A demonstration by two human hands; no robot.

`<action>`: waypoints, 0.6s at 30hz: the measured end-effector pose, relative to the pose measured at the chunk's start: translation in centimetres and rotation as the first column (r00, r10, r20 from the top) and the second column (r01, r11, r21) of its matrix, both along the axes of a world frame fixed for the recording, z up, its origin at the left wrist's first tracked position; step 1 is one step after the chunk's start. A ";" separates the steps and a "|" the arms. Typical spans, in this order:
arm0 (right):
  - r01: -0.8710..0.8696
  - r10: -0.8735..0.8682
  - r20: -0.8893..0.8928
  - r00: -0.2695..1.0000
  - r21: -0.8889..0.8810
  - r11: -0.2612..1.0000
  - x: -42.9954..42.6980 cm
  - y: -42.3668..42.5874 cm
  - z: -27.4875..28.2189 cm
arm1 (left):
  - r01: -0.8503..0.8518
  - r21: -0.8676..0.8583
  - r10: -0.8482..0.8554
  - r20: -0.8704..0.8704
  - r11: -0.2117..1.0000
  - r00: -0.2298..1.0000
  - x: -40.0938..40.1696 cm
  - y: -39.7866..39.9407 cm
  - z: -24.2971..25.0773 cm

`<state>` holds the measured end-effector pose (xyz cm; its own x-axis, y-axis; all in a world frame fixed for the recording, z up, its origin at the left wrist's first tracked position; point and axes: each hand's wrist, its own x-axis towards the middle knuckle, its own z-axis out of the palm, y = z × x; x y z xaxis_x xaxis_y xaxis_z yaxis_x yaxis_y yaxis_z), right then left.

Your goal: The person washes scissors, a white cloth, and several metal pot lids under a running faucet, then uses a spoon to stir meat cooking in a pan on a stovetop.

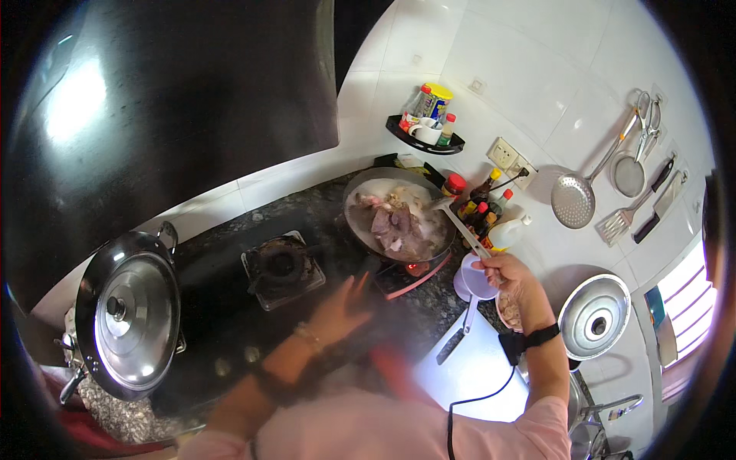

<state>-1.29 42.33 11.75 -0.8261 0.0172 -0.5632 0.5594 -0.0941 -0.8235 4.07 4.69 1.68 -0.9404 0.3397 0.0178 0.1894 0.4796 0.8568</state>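
A wok (351, 226) of cloudy liquid stands on an induction cooker (411, 280) with a lit red display. Chunks of meat (397, 224) lie in the liquid. My right hand (506, 269) grips the handle of a metal cooking utensil (467, 231); its head reaches the wok's right side and is partly hidden by steam and liquid. My left hand (343, 315) is held over the counter below the wok, fingers apart, holding nothing. Just under my right hand are a light purple plastic ladle (478, 283) and a bowl of pale pieces (509, 312), partly covered by my wrist.
A gas burner (283, 265) lies left of the wok; a lidded pan (138, 322) stands farther left. Sauce bottles (480, 201) crowd the wok's right. A white board (466, 368) lies near my body. Utensils, including a cleaver (661, 207), hang on the wall. A range hood (230, 86) overhangs the left.
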 end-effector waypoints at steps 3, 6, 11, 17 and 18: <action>-0.202 0.202 0.012 0.979 0.101 0.974 -2.3 2.0 2.7 | 0.013 -0.025 -0.012 0.035 1.000 0.999 -1.0 0.0 0.1; -0.254 0.342 -0.029 0.939 0.611 0.750 -3.3 0.3 6.8 | 0.005 -0.048 -0.006 -0.013 0.999 1.000 -1.6 0.0 -0.4; -0.231 0.672 0.097 0.734 0.966 0.113 -5.7 1.6 10.1 | -0.004 -0.137 0.005 0.009 0.991 1.000 -2.4 0.8 0.2; 0.021 0.582 0.332 0.742 0.857 -0.515 -7.0 -0.7 11.7 | 0.000 -0.194 0.002 0.010 0.981 1.000 -2.6 0.9 0.8; 0.015 0.579 0.335 0.743 0.857 -0.515 -7.2 -0.9 11.9 | 0.004 -0.194 -0.002 0.014 0.981 1.000 -2.7 1.0 1.0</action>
<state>-8.47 41.47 23.62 -0.9905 -0.1315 -0.0413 -0.1365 0.8930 0.4289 1.37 5.65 2.65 -0.9390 0.3382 -0.0620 0.1799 0.6368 0.7498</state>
